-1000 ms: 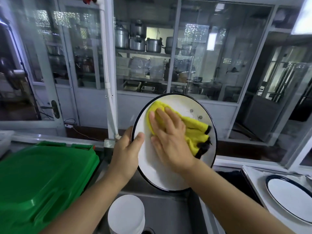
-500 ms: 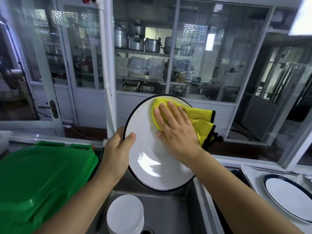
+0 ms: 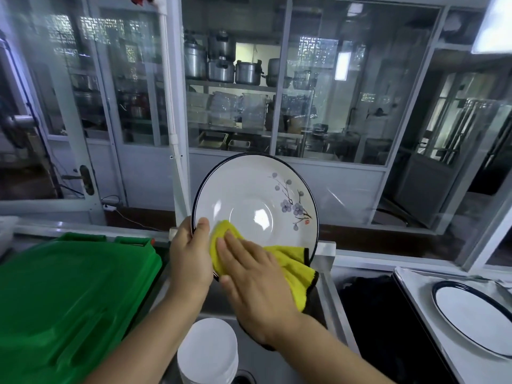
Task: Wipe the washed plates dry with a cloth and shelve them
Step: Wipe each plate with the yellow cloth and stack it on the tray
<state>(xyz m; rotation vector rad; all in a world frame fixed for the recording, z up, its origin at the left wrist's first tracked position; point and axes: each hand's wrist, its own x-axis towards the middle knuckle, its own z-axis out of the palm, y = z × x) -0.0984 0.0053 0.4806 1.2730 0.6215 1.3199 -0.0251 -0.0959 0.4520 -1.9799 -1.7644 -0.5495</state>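
A white plate (image 3: 249, 195) with a black rim and a purple flower sprig is held upright over the sink, its face toward me. My left hand (image 3: 189, 259) grips its lower left rim, thumb on the face. My right hand (image 3: 249, 281) lies flat on a yellow cloth (image 3: 293, 267), pressing it against the plate's lower part. The cloth's black-edged corner hangs off the plate's lower right. A stack of white plates (image 3: 207, 353) stands in the sink below. Another black-rimmed plate (image 3: 476, 317) lies on a tray at the right.
A green plastic lid (image 3: 63, 300) covers the area at the left. The steel sink (image 3: 277, 364) is under my arms, a dark basin (image 3: 382, 322) to its right. The white tray (image 3: 415, 297) sits at far right. Glass partitions stand behind.
My right hand has slid the cloth from the plate's upper part down to its lower left. The flower pattern is now uncovered. The plate has turned more upright.
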